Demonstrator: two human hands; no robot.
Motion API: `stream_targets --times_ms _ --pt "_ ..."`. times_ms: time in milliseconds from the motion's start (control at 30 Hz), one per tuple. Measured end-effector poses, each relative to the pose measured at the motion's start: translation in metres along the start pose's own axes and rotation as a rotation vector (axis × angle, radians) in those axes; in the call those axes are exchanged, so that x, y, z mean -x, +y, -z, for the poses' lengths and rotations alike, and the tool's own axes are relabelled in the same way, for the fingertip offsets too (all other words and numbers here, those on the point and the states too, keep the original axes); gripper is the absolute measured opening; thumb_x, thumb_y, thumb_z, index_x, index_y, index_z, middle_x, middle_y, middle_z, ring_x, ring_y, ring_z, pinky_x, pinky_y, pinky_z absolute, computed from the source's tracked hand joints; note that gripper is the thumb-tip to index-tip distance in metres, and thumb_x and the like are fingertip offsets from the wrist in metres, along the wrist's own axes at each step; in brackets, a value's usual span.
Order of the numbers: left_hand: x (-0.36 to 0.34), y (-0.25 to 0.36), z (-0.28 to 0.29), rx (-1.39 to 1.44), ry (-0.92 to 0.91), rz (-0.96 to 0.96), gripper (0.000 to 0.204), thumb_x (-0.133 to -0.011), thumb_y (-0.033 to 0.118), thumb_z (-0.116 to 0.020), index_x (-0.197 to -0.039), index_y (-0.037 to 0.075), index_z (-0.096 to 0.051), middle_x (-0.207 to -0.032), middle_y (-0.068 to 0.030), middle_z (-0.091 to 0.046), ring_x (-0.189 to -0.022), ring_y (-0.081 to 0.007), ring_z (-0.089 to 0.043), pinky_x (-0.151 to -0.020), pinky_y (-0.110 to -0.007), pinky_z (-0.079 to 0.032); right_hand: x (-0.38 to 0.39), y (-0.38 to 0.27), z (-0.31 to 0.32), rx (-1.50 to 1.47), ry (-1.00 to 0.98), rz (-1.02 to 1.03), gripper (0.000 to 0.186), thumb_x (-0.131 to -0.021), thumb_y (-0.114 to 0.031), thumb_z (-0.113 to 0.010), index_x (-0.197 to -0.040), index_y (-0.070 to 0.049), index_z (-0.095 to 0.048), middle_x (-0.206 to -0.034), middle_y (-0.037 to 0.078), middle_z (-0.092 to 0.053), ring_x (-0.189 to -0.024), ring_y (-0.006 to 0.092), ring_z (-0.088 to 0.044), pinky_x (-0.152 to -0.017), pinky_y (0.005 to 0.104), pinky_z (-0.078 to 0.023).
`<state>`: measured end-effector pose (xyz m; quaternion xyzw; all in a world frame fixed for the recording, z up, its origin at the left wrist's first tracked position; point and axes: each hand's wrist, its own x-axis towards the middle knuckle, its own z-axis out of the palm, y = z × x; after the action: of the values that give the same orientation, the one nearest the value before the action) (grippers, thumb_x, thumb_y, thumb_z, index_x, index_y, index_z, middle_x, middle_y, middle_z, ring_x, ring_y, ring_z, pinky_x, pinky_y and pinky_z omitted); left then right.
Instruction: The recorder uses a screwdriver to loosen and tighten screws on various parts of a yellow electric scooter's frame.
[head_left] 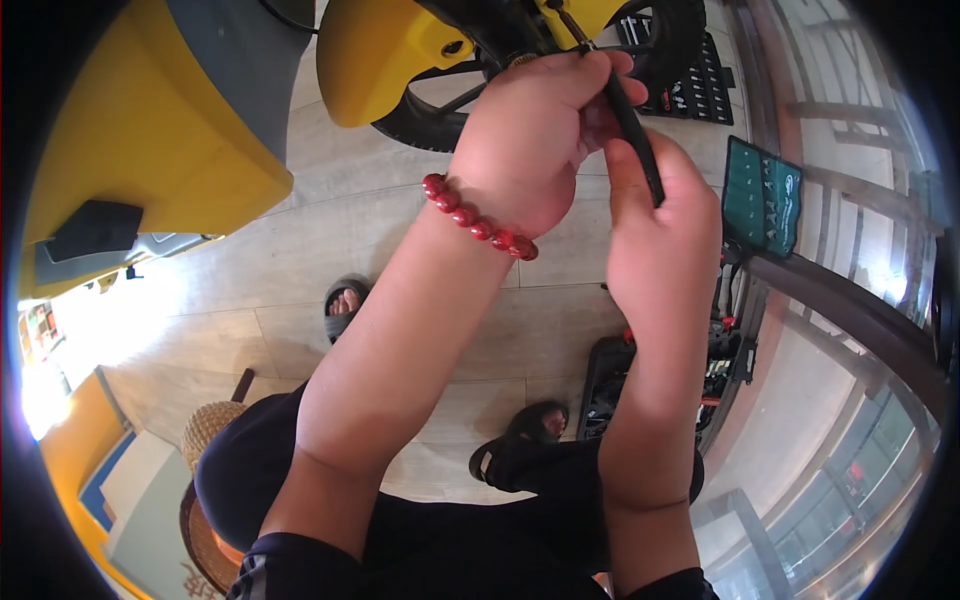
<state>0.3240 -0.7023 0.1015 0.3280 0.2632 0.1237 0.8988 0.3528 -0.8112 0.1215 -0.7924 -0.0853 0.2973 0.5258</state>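
Observation:
Both my hands are up at the front of a yellow vehicle with a yellow fender (pixel 352 75) and a black wheel (pixel 425 125). A slim, black, slightly curved piece (pixel 630 125) runs between them, with a thin metal rod (pixel 572 22) beyond its far end; its exact kind I cannot make out. My left hand (pixel 535 130), with a red bead bracelet at the wrist, is closed at the piece's upper part, fingers partly hidden. Closed round its lower end is my right hand (pixel 665 195), thumb along one side.
A black tool case (pixel 690 85) lies open behind the wheel. Beside it is a green tool pouch (pixel 762 195) near a brown frame and glass. Another black case (pixel 605 375) with tools sits by my right forearm. A yellow body panel (pixel 150 140) stands at the left.

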Motion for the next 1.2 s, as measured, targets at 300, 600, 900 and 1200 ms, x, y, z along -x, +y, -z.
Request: stream_targets --times_ms 300,600,900,1200 --pt "0.0 0.0 0.0 0.002 0.057 -0.019 0.023 -0.091 0.021 -0.051 -0.097 0.001 -0.059 -0.082 -0.0021 -0.061 -0.065 -0.0081 -0.051 -0.055 -0.022 -0.039 -0.004 0.0 0.011 -0.574 -0.216 -0.096 0.022 -0.084 -0.025 -0.062 -0.089 -0.003 -0.061 -0.056 0.002 -0.053 -0.043 0.0115 -0.046 -0.038 0.0249 -0.031" --pt "0.003 0.003 0.004 0.062 0.073 0.051 0.026 -0.093 0.018 -0.042 -0.103 0.0 -0.058 -0.085 -0.0037 -0.061 -0.074 -0.0103 -0.053 -0.066 -0.023 -0.04 -0.004 -0.002 0.0 0.658 0.272 0.655 0.009 -0.074 -0.013 -0.064 -0.077 -0.005 -0.061 -0.064 0.011 -0.056 -0.059 0.0315 -0.054 -0.052 0.0402 -0.041" --pt "0.0 -0.001 0.0 -0.217 0.1 -0.016 0.023 -0.09 0.02 -0.052 -0.095 -0.001 -0.06 -0.079 -0.0047 -0.06 -0.068 -0.0103 -0.054 -0.059 -0.022 -0.04 -0.002 -0.002 0.0 0.388 0.14 0.315 0.019 -0.075 -0.012 -0.065 -0.091 -0.001 -0.062 -0.069 0.012 -0.061 -0.059 0.0229 -0.059 -0.054 0.0315 -0.045" --pt "-0.002 -0.004 0.001 0.011 0.025 -0.003 0.022 -0.091 0.018 -0.049 -0.101 -0.001 -0.056 -0.087 -0.0077 -0.061 -0.073 -0.0135 -0.057 -0.067 -0.025 -0.047 0.003 -0.011 0.005 -0.392 -0.039 -0.13 0.017 -0.085 -0.016 -0.057 -0.091 0.0 -0.059 -0.063 0.005 -0.056 -0.056 0.0116 -0.052 -0.046 0.0246 -0.04"
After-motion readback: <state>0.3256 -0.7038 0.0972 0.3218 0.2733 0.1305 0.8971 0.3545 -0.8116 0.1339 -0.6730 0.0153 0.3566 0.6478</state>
